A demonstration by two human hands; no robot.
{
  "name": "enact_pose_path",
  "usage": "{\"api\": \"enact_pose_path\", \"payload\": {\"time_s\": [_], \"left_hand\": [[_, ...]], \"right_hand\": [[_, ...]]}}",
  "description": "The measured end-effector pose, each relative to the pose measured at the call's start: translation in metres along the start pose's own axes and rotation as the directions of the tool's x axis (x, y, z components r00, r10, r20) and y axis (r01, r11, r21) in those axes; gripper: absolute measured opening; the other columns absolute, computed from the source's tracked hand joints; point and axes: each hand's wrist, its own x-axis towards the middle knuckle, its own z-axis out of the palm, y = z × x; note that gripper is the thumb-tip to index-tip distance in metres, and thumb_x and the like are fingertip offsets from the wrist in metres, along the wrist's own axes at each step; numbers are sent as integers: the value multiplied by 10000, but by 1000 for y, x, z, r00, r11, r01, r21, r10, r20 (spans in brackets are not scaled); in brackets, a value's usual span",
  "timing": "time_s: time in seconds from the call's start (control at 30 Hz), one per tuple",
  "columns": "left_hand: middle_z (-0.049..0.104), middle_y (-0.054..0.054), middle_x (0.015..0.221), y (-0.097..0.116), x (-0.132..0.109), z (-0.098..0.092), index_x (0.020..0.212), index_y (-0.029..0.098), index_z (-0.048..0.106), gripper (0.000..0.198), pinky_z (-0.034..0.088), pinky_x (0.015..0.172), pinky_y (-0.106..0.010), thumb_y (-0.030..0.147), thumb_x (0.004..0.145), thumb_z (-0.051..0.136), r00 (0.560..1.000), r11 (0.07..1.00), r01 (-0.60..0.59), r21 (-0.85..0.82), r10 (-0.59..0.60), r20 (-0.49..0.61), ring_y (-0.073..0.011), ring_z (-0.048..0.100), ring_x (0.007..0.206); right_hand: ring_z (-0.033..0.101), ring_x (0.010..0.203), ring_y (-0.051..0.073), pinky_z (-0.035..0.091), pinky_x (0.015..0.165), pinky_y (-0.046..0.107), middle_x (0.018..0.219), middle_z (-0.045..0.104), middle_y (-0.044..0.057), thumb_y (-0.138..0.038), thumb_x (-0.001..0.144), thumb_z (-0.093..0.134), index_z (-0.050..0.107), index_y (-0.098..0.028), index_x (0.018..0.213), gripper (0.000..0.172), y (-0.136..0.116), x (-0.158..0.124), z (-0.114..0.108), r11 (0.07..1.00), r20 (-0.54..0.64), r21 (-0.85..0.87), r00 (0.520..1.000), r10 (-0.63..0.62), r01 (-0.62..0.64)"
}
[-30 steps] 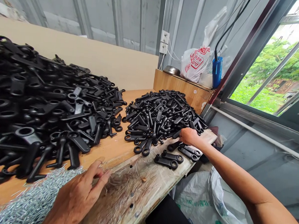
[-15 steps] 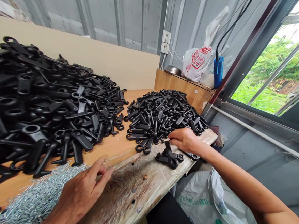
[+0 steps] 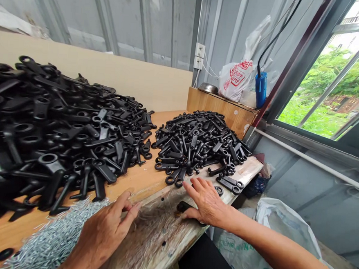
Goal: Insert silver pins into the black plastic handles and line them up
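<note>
My right hand (image 3: 207,203) lies flat on the worn board (image 3: 157,235), fingers stretched out, palm over a black plastic handle part (image 3: 182,206) that shows at the thumb. Just beyond its fingertips are a few loose handle parts (image 3: 229,183) and the smaller black pile (image 3: 197,144). My left hand (image 3: 103,229) rests at the edge of a heap of silver pins (image 3: 52,236), thumb and fingers drawn together in a loose pinch; what they hold is hidden. A large pile of bigger black handles (image 3: 44,133) fills the left of the table.
A wooden box (image 3: 221,108) at the back right carries a metal bowl, a printed plastic bag (image 3: 235,79) and a blue cylinder (image 3: 260,89) with a cable. A white sack (image 3: 283,232) sits below the table's right edge. A small black disc (image 3: 4,254) lies front left.
My right hand has pulled back from the smaller pile toward me, dragging black parts along, and now lies flat on the board. My left hand has stayed by the pins.
</note>
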Motion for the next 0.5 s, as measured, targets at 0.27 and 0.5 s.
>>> {"api": "enact_pose_path", "payload": {"time_s": [0.27,0.5], "left_hand": [[655,21,791,-1,1,1,984,195,519,358,435,542,-233,459,849,319,1000,1000,-2,-14,2,4,-132,619,625],[657,11,810,-1,-1,1,1032,197,501,384,434,564,-238,468,851,297,1000,1000,4,4,-4,12,-149,630,692]], "right_hand": [[387,1126,287,330,915,419,1247,444,163,-486,797,525,476,-136,1168,513,11,-19,7,978,-214,73,955,205,-194],[529,879,211,357,730,312,899,605,70,-141,826,402,587,-164,829,186,44,-24,2,935,109,-129,933,343,-329]]}}
